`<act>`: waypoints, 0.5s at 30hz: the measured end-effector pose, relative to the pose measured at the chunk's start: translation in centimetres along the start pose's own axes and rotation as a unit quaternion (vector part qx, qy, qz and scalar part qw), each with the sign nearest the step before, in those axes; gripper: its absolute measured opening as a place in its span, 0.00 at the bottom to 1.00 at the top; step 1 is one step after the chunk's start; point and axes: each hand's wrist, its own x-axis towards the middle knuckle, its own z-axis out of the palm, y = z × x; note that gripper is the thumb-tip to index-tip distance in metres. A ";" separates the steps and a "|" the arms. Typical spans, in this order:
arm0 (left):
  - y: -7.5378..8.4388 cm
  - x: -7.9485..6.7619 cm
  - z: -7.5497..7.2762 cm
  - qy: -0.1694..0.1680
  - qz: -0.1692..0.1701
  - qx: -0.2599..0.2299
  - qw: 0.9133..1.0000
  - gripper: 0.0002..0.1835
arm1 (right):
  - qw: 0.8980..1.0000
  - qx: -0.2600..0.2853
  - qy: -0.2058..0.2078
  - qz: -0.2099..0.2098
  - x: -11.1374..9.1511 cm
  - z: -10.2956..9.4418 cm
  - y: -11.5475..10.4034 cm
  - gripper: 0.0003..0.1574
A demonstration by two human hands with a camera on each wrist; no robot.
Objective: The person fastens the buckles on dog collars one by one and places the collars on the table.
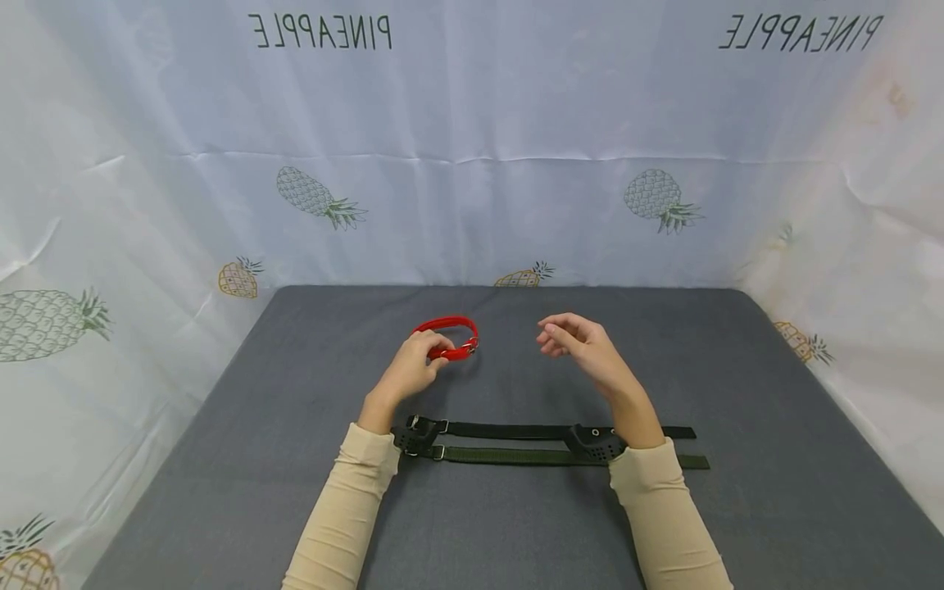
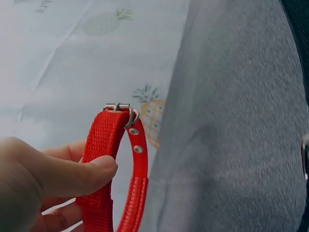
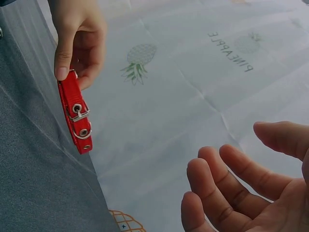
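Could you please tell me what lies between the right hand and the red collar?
In the head view, only a bare stretch of gray tabletop shows between the right hand and the red collar, which the left hand holds.

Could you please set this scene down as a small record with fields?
Left hand: the left hand pinches the red collar between thumb and fingers
Right hand: the right hand holds nothing, fingers loosely bent
Red collar: closed into a loop, with a metal buckle and eyelets
Other straps: black strap and dark green strap, side by side, green one nearer the person
Surface: gray-covered table
Backdrop: pale curtain with pineapple prints and mirrored "PINEAPPLE" lettering
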 end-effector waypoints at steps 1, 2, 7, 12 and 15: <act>-0.1 0.0 0.0 0.001 -0.001 0.005 1.000 0.08 | 1.000 -0.001 0.000 -0.001 0.0 0.0 0.0 0.23; -0.3 0.1 0.0 0.003 0.000 0.012 1.000 0.08 | 1.000 -0.001 0.000 -0.001 0.0 0.0 0.0 0.22; -1.8 0.2 0.2 0.011 0.005 0.030 0.999 0.08 | 1.000 -0.004 -0.001 -0.006 -0.1 -0.2 0.0 0.23; -3.8 0.1 0.6 0.005 0.016 0.039 0.999 0.09 | 1.000 -0.007 -0.006 -0.006 0.0 -0.1 0.2 0.23; -4.5 0.4 0.4 -0.010 0.017 0.049 0.999 0.10 | 1.000 -0.005 -0.008 -0.006 0.0 -0.1 0.2 0.22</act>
